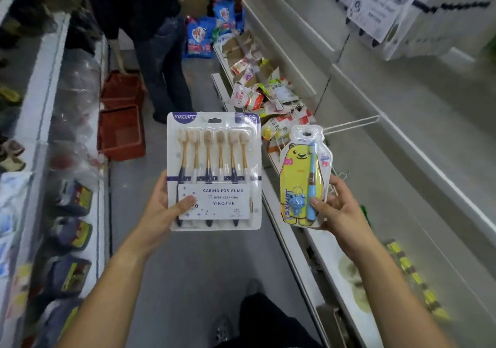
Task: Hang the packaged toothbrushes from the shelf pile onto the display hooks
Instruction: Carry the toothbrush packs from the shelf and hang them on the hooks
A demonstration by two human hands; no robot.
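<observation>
Six-brush pack (214,170) and yellow bear pack (304,178) stand upright over the aisle floor (188,267), left of the wire display hook (351,124); shelf pile (268,97) beyond the hook. Left hand (163,208) grips the six-brush pack, right hand (338,208) the bear pack, thumbs in front

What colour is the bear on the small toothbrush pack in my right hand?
Yellow, on the small toothbrush pack in the right hand; head view.

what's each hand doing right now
Left hand: holding the six-pack of toothbrushes, thumb on its front.
Right hand: holding the yellow bear toothbrush pack.
</observation>
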